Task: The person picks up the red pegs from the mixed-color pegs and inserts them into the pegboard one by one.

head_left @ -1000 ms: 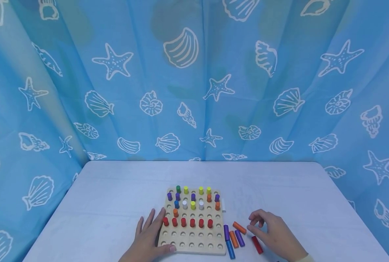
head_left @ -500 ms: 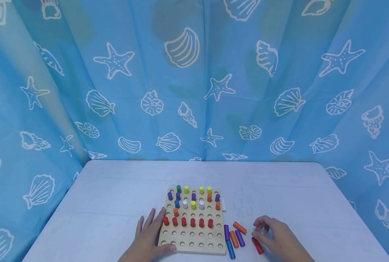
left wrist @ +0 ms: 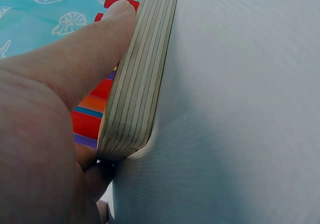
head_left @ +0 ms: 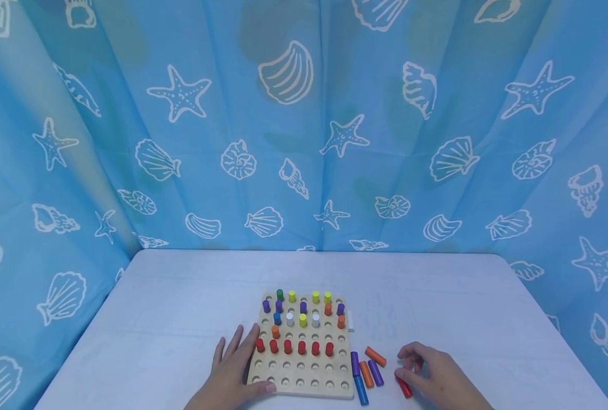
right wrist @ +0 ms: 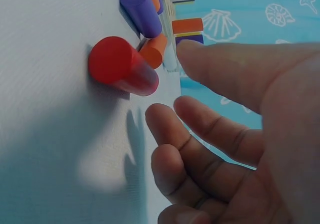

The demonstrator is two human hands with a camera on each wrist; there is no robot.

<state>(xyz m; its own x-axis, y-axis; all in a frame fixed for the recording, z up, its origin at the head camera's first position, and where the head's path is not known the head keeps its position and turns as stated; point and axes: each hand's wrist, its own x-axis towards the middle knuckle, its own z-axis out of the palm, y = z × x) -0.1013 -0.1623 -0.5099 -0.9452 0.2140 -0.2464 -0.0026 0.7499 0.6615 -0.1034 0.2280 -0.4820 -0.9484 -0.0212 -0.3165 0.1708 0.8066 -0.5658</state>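
My left hand (head_left: 229,376) rests at the near left corner of a wooden pegboard (head_left: 308,374), its fingers spread along the left side. In the left wrist view the thumb (left wrist: 95,43) lies against the top edge of the board's layered side (left wrist: 137,83). To the right, my right hand (head_left: 437,376) hovers over a loose red peg (head_left: 404,389), fingers bent and holding nothing. The right wrist view shows a gap between the red peg (right wrist: 112,62) and the fingertips (right wrist: 161,120). A row of red pegs (head_left: 287,346) stands upright in the board, behind bare holes.
Two orange pegs, two purple pegs (head_left: 376,373) and a blue peg (head_left: 361,390) lie between board and right hand. Yellow, green, purple, orange, blue and white pegs stand in the board's far rows. A small white piece (head_left: 350,321) lies at its right edge. A shell-patterned curtain (head_left: 304,142) hangs behind.
My right hand has shifted a little to the right and nearer, down toward the loose red peg. The left hand keeps its place on the board.
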